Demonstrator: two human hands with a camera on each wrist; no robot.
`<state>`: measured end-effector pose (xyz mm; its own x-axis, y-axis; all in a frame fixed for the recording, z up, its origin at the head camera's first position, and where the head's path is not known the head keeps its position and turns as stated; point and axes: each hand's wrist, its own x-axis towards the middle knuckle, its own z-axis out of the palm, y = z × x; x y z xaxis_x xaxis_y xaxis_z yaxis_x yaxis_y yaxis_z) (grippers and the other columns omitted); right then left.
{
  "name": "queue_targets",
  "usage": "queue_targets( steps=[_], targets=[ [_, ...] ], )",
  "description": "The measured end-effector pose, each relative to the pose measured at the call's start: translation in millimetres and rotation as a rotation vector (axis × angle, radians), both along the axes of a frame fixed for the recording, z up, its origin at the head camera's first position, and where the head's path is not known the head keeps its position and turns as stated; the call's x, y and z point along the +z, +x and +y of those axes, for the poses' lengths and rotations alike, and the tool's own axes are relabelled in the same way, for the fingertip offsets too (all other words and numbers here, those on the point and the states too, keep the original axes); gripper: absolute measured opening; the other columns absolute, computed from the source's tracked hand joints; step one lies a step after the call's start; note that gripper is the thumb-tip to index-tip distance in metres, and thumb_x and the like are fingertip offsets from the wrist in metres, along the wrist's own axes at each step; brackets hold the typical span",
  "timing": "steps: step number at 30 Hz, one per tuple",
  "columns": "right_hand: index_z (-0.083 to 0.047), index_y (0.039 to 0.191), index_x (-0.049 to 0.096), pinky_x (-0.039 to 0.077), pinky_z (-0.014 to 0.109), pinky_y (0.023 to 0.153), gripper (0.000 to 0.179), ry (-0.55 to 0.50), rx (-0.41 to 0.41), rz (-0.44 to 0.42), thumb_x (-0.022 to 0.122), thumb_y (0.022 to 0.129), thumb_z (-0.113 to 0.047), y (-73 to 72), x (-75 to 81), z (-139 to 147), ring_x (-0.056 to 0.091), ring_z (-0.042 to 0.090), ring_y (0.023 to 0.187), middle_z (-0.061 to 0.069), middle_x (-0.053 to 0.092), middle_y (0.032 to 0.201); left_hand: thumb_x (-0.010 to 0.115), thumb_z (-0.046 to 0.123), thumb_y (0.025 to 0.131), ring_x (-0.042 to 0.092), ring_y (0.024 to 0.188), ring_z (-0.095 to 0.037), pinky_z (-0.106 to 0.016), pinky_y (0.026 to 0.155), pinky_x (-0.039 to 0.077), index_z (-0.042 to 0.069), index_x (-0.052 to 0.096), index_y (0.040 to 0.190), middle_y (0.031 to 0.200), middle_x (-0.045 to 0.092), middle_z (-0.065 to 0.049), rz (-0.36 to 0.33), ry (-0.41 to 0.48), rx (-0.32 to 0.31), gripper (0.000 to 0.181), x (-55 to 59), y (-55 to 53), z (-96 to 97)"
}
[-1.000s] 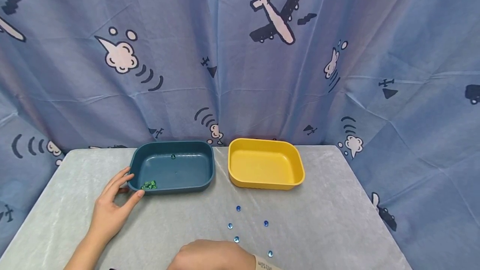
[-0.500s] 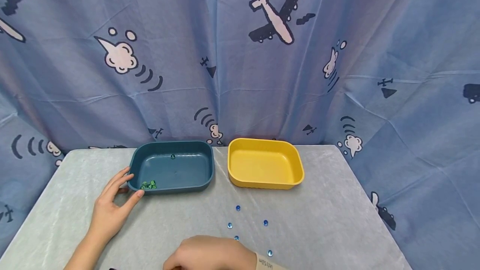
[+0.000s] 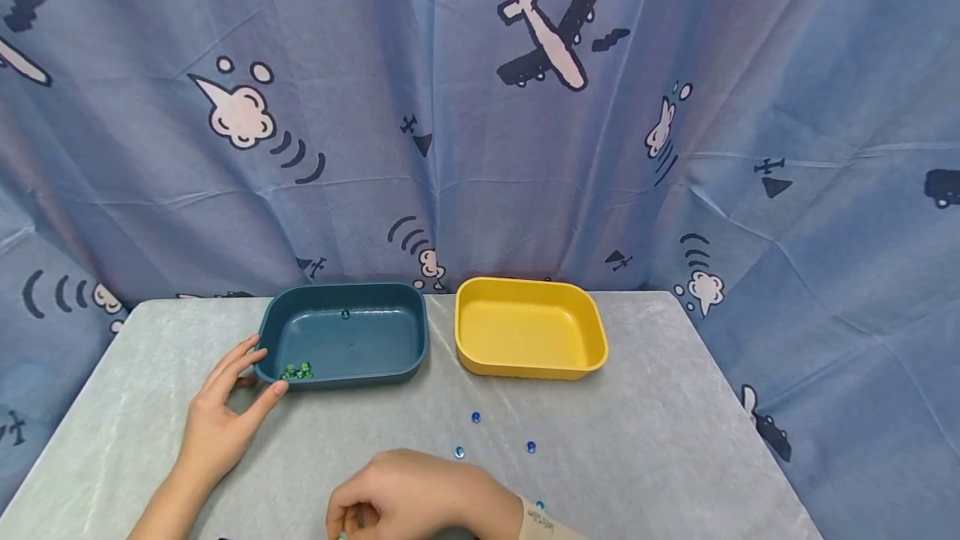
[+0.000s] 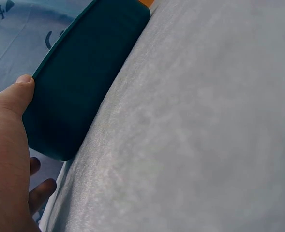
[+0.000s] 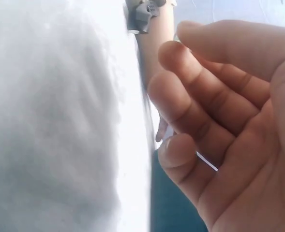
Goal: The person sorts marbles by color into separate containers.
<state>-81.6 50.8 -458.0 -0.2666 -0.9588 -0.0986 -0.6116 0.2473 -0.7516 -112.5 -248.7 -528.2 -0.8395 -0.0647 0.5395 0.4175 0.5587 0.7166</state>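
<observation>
A teal rectangular tray (image 3: 352,376) stands at the back left, with a cluster of small green gems (image 3: 297,371) in its near-left corner and a single green gem (image 3: 346,314) near its far wall. My left hand (image 3: 221,423) holds this tray's near-left corner, thumb at the front rim and fingers at the left side. At the lower edge of the head view, my right hand (image 3: 420,490) pinches a tiny greenish gem (image 3: 342,536) between thumb and index finger. In the right wrist view, its other fingers (image 5: 176,150) are curled and the gem is barely visible.
A yellow tray (image 3: 532,372) sits right of the teal one. Blue gems, one (image 3: 476,417) of them below the yellow tray, lie scattered on the grey cloth-covered table (image 3: 660,440). A blue patterned curtain (image 3: 360,107) hangs behind.
My right hand has risen slightly away from the near edge, and a gem now shows at its fingertips. One blue gem has become hidden behind that hand. The left hand stays put.
</observation>
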Motion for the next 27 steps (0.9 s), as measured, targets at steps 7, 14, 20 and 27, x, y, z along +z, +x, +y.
queue_targets(
  steps=[7, 14, 20, 27],
  targets=[
    [-0.018, 0.116, 0.075, 0.052, 0.004, 0.077, 0.009, -0.074, -0.037, 0.066, 0.072, 0.108, -0.017, -6.9, 11.6, 6.7, 0.053, -0.021, 0.08, -0.018, 0.071, 0.093, 0.09, -0.006, 0.085, 0.055, 0.129, 0.009, -0.005, 0.094, 0.047, 0.003, 0.069, 0.144, 0.162, 0.055, -0.012, -0.004, 0.007, -0.002, 0.064, -1.2, 0.1, -0.8],
    [-0.018, 0.112, 0.075, 0.056, 0.01, 0.074, 0.007, -0.208, -0.148, 0.126, 0.076, 0.105, -0.016, -18.3, 13.8, 18.3, 0.053, -0.019, 0.082, -0.016, 0.072, 0.094, 0.091, -0.006, 0.084, 0.053, 0.134, 0.008, -0.005, 0.094, 0.047, 0.004, 0.07, 0.144, 0.161, 0.056, -0.012, -0.01, 0.013, -0.002, 0.064, -0.4, -0.1, -0.1],
    [-0.019, 0.113, 0.076, 0.052, 0.01, 0.067, 0.008, -0.224, -0.243, 0.114, 0.076, 0.106, -0.018, -29.7, 17.2, 30.2, 0.054, -0.014, 0.081, -0.017, 0.07, 0.092, 0.091, -0.006, 0.085, 0.052, 0.135, 0.008, -0.005, 0.094, 0.047, 0.005, 0.069, 0.144, 0.161, 0.056, -0.012, -0.012, 0.011, 0.001, 0.064, 0.1, 0.3, 0.5],
    [-0.016, 0.114, 0.077, 0.05, 0.012, 0.067, 0.011, -0.257, -0.352, 0.105, 0.078, 0.104, -0.013, -38.9, 20.4, 38.9, 0.056, -0.007, 0.082, -0.014, 0.07, 0.094, 0.092, -0.004, 0.084, 0.052, 0.134, 0.009, -0.005, 0.094, 0.046, 0.006, 0.07, 0.144, 0.161, 0.056, -0.011, -0.019, 0.01, 0.01, 0.065, 0.4, 0.9, 0.5]
  ],
)
